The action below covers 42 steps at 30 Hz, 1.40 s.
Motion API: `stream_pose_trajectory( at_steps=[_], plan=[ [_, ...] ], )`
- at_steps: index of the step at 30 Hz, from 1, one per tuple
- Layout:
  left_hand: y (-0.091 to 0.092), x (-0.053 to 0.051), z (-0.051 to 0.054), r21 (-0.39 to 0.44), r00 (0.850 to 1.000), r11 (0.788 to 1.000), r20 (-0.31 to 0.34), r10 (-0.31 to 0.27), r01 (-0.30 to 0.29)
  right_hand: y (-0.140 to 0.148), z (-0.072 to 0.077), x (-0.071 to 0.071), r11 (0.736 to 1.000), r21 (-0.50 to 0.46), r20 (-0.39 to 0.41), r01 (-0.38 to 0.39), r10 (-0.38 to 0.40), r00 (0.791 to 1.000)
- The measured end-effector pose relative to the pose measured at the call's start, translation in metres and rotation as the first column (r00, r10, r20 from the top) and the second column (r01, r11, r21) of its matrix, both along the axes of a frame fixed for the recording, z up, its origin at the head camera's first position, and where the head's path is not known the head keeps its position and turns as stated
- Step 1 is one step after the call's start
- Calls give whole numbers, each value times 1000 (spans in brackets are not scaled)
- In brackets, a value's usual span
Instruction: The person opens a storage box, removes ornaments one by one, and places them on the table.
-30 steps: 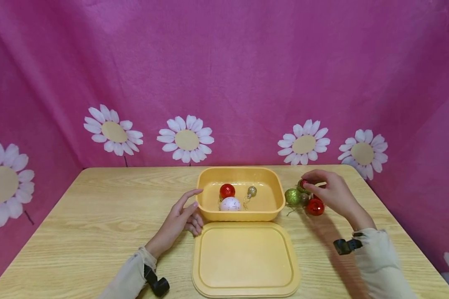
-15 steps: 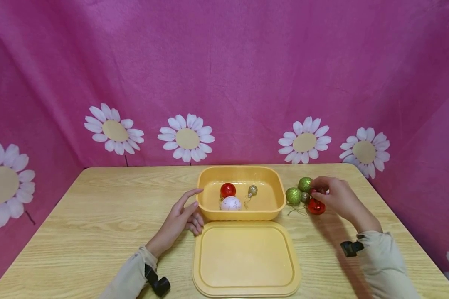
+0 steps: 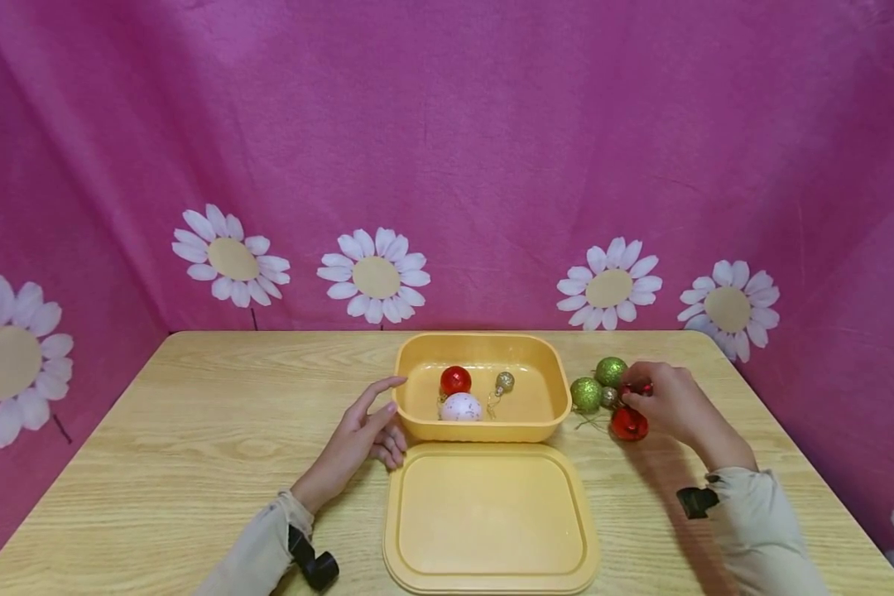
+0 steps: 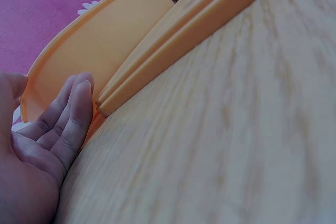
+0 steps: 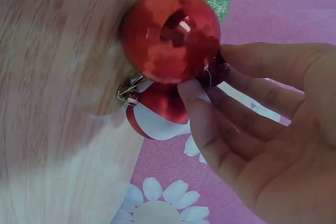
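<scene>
My right hand point(image 3: 678, 410) pinches a small dark red glitter bauble point(image 5: 219, 71), which its fingers partly cover. Nearby on the table sit a shiny red bauble point(image 3: 629, 424), two green glitter baubles point(image 3: 586, 395) and a small gold-brown bauble point(image 3: 608, 397). A red-and-white bauble point(image 5: 160, 111) shows beside the fingers in the right wrist view. My left hand point(image 3: 353, 443) has its index fingertip at the left rim of the yellow box point(image 3: 484, 431), other fingers loosely bent. Inside the box lie a red bauble point(image 3: 456, 381), a speckled white egg-shaped ball point(image 3: 461, 407) and a small gold bauble point(image 3: 504, 382).
A yellow lid point(image 3: 492, 520) lies flat on the wooden table point(image 3: 194, 463), directly in front of the box. Behind the table hangs a pink curtain point(image 3: 484, 165) printed with white flowers. Gold strings point(image 3: 592, 422) trail from the baubles on the right.
My right hand has moved slightly toward me and right with the small dark red bauble, away from the rear green bauble. The left hand has stayed at the box.
</scene>
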<state>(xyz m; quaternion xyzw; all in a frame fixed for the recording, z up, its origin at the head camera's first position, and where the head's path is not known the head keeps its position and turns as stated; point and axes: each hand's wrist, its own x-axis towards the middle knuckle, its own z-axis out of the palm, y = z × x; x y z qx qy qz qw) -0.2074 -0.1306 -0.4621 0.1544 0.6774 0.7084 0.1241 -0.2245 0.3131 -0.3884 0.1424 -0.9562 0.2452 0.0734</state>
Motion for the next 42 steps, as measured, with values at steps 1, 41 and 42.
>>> stream_pose_trajectory(
  at_steps=[1,41,42],
  plan=[
    [0,0,0,-1,1000,1000,0,0,0,0,0,0,1000,1,3,-1,1,1000],
    [1,0,0,-4,1000,1000,-11,5,-5,-36,19,11,995,-87,-31,-52,49,998],
    [1,0,-1,-2,1000,1000,-12,2,-2,-39,19,12,994,-92,-26,-54,52,998]
  ],
)
